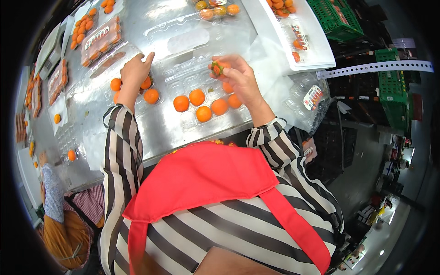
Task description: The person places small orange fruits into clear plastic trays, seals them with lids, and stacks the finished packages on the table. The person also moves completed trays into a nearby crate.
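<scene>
My right hand (242, 77) pinches a persimmon (217, 68) between thumb and fingers, its green calyx turned towards me. Below it lies an opened clear plastic clamshell tray (187, 123) with several orange persimmons (204, 113) in its cups. My left hand (134, 71) hovers palm down over another clear tray at the left, its thumb stretched away from the curled fingers. Persimmons (151, 96) show around the left wrist in that tray. Whatever is under the left fingers is hidden.
Closed, labelled packs of fruit (101, 41) lie at the left. A white foam box (323, 55) with fruit stands at the right, by a clear plastic bag (306, 99). Green crates (392, 86) stand beyond. A co-worker's sleeve (53, 192) reaches in at lower left.
</scene>
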A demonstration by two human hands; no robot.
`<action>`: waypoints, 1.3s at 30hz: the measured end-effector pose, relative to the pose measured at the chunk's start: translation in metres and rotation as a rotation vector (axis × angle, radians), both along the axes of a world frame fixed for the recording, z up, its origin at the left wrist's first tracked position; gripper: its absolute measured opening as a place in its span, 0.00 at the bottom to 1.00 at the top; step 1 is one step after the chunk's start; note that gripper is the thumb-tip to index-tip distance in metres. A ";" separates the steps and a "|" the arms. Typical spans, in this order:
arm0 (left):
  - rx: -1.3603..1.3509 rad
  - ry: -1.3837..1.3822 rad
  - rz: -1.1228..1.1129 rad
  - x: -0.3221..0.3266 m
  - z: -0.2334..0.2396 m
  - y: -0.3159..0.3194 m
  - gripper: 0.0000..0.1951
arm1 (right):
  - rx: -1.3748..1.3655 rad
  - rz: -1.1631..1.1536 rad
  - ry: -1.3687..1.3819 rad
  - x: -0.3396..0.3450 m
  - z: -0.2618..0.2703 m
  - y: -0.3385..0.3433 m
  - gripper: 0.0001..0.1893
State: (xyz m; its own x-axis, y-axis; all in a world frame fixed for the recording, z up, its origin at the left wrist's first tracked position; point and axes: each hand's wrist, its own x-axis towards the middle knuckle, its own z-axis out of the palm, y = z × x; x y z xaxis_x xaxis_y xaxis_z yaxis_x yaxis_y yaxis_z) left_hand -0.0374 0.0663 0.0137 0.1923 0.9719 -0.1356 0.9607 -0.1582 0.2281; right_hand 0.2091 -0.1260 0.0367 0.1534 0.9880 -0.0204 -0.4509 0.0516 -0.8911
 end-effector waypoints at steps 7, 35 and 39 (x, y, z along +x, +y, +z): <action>-0.004 -0.037 -0.009 0.002 0.004 -0.002 0.32 | 0.173 -0.285 0.299 0.070 0.013 0.007 0.21; 0.052 -0.082 -0.019 0.003 0.003 -0.003 0.28 | -0.054 -0.704 -0.546 0.228 0.004 0.036 0.22; 0.044 -0.072 -0.017 0.005 0.005 -0.001 0.29 | -0.114 -0.609 -1.190 0.248 0.034 0.014 0.24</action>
